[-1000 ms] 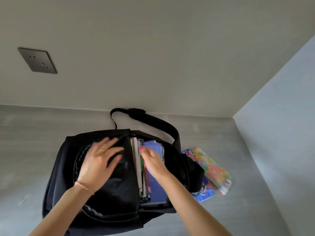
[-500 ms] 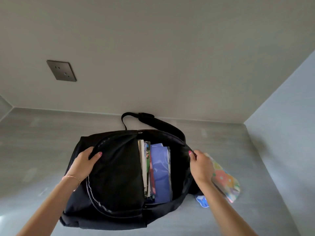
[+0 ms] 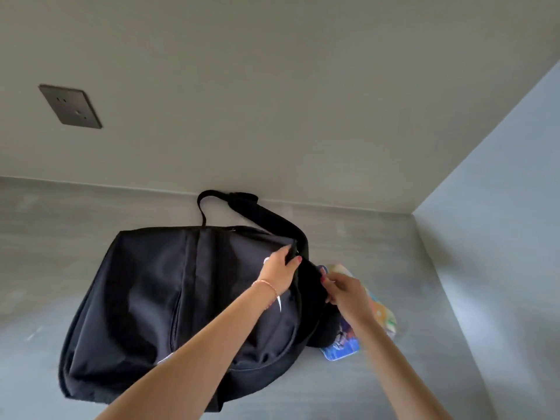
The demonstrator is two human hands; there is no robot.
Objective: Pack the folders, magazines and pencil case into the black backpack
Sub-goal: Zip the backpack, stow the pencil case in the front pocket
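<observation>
Black backpack lies on the grey tabletop, flap down over its mouth. Left hand pinches the flap edge; right hand fingers curl on the black fabric just opposite. Pencil case sits under the right hand, outside the bag. Advice: reopen the mouth wide and pack the case before closing.

Pale beige wall with dark socket plate, grey floor, bluish side wall.

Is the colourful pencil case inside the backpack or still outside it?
Outside. The pencil case lies on the table beside the black backpack, partly hidden behind the right hand.
</observation>
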